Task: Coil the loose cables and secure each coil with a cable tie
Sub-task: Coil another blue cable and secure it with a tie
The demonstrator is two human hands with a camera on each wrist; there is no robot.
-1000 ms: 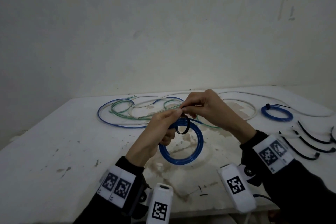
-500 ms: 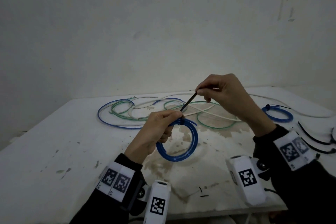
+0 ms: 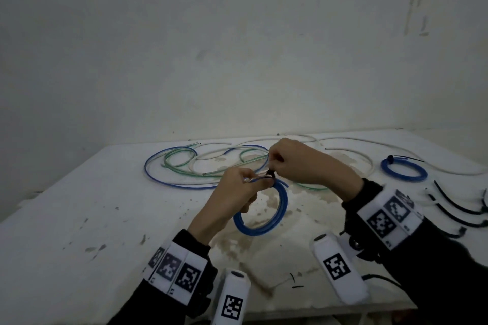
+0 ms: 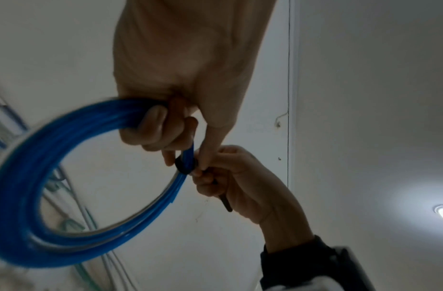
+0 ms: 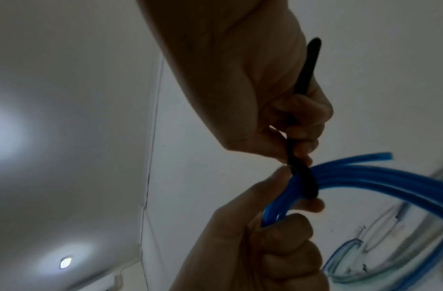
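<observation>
My left hand holds a blue cable coil above the white table, fingers curled round its top. A black cable tie is cinched round the coil's strands. My right hand pinches the tie's tail right at the band, and the tail runs back along its palm. One short blue cable end sticks out past the tie.
Loose blue, green and white cables sprawl across the far middle of the table. A tied blue coil lies at the right. Several black cable ties lie near the right edge. The wall stands just behind the table.
My right hand pulled the tie's tail up and away, shrinking its open loop tight round the coil. It has since come back down to the band at the left hand's fingertips.
</observation>
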